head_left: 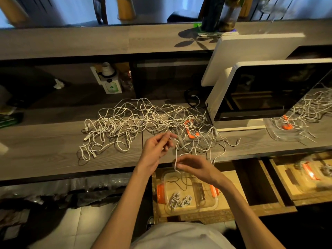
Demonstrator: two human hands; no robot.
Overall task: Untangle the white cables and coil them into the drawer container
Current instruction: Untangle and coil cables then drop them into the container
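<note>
Grey wood-grain desk carries most of the job undone: a wide tangle of white cables sprawls from its left-middle toward the monitor, partly over a clear lid with orange clips. Near the front edge, the left hand pinches one strand that runs down to the right hand, whose fingers also pinch it. Below them, the open drawer holds a clear container with two small coiled cables inside. I judge this an early stage: two coils stowed, the bulk left to untangle.
</note>
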